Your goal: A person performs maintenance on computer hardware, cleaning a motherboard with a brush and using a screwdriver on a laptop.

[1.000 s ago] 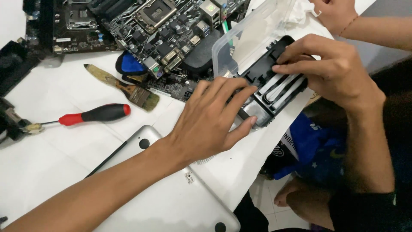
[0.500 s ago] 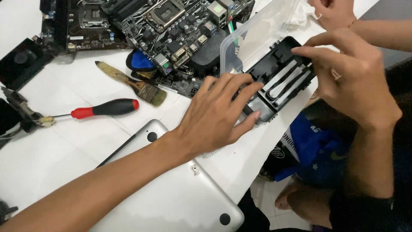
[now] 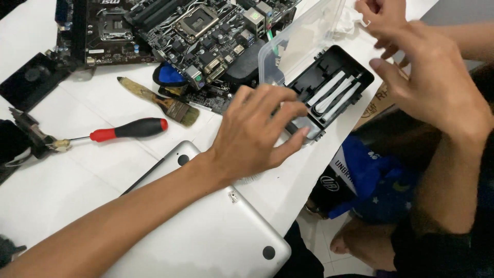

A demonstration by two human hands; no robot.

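Two hands at a black tool case point(image 3: 329, 87)

My left hand point(image 3: 257, 128) lies spread, fingers on the case's near end, seemingly steadying it at the tabletop point(image 3: 62, 180) edge; my right hand point(image 3: 432, 82) hovers beside the case, grip loose, holding nothing, beyond its white tools point(image 3: 334, 95).

Red-handled screwdriver point(image 3: 121, 129) and worn paintbrush point(image 3: 159, 103) lie on white table point(image 3: 62, 175); motherboards point(image 3: 190, 31) behind, silver laptop point(image 3: 206, 237) upside down in front.
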